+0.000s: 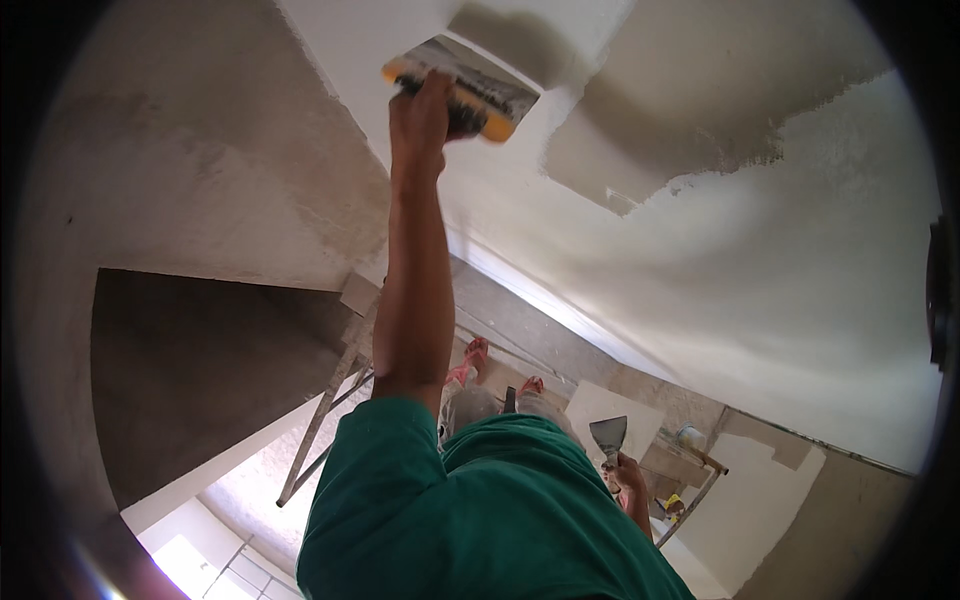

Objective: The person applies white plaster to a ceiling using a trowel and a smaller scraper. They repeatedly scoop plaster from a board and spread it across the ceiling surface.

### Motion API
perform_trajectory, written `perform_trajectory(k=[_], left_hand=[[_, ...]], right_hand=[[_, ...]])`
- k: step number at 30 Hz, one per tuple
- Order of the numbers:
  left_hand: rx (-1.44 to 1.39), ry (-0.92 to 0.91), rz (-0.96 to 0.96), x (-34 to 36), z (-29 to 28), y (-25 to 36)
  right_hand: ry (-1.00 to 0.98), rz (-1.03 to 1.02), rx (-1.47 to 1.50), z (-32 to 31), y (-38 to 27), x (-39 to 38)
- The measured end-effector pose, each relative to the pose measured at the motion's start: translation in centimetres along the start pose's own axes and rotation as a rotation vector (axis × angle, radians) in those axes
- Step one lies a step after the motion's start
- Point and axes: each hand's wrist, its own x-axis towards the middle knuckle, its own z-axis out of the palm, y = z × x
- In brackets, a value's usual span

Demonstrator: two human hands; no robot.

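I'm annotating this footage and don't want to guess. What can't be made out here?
All in the head view:
Left hand: blurred, so its exact finger placement on the broad putty knife is unclear.
Right hand: holds a small putty knife; the upper arm is hidden by the green shirt.
Dark object: cut off by the right rim.
Yellow item: too small to identify.

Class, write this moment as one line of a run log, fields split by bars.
left hand: gripping wide blade, raised at wall | right hand: holding scraper, lowered | wall: part white, part grey
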Motion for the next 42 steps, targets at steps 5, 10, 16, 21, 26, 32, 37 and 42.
perform_trajectory(k=[5,10,16,21,26,32,37,42], left_hand=[[-0.027,0.111,-0.288,-0.7,-8.2,-13.0],[-0.037,0.124,-0.459,2.0,-8.1,-22.1],[-0.032,0.111,-0.435,4.8,-5.7,-21.9],[-0.039,0.063,-0.256,4.5,-1.7,-13.9],[-0.041,0.036,-0.057,4.9,2.6,0.9],[-0.029,-0.123,0.222,1.3,5.3,17.7],[-0.13,-0.064,0.157,-1.7,-0.6,9.3],[-0.02,0.161,-0.339,0.4,-8.7,-14.7]], right_hand=[[0.021,0.0,-0.022,0.2,-1.1,-0.4],[0.004,0.004,-0.035,-0.3,-0.8,-1.6],[0.086,0.031,-0.096,-0.3,0.0,-2.7],[0.034,0.039,-0.03,0.4,0.6,-2.3],[-0.022,-0.065,-0.099,0.7,0.2,0.2],[-0.062,-0.116,-0.071,-0.6,-0.3,3.0],[-0.021,-0.117,-0.006,-1.0,0.6,1.8],[0.019,-0.04,-0.092,-0.9,-0.3,-0.8]])
